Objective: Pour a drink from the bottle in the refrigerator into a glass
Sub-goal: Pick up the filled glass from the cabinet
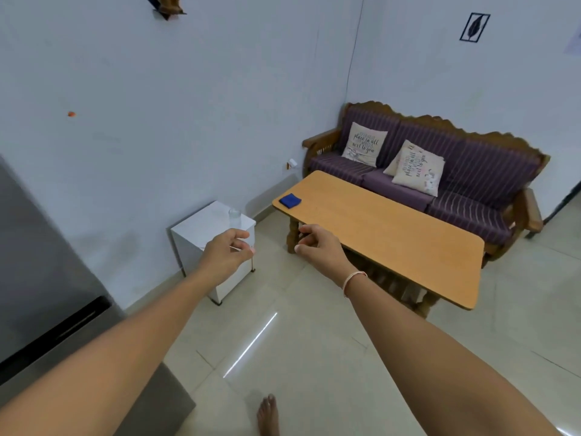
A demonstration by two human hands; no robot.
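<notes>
A clear glass (234, 218) stands upright on a small white cabinet (201, 228) against the wall. The grey refrigerator (37, 272) fills the left edge, its door closed; no bottle is in sight. Both my arms reach forward over the floor. My left hand (224, 254) hovers in front of the cabinet, just below the glass, with fingers loosely curled and nothing in them. My right hand (317, 245) floats near the near-left corner of the wooden table, fingers also loosely curled and empty.
A long wooden table (393, 234) stands to the right with a folded blue cloth (290, 200) on its far corner. Behind it is a purple striped sofa (471, 171) with two cushions. Tiled floor lies between me and the cabinet; my bare foot (268, 415) shows below.
</notes>
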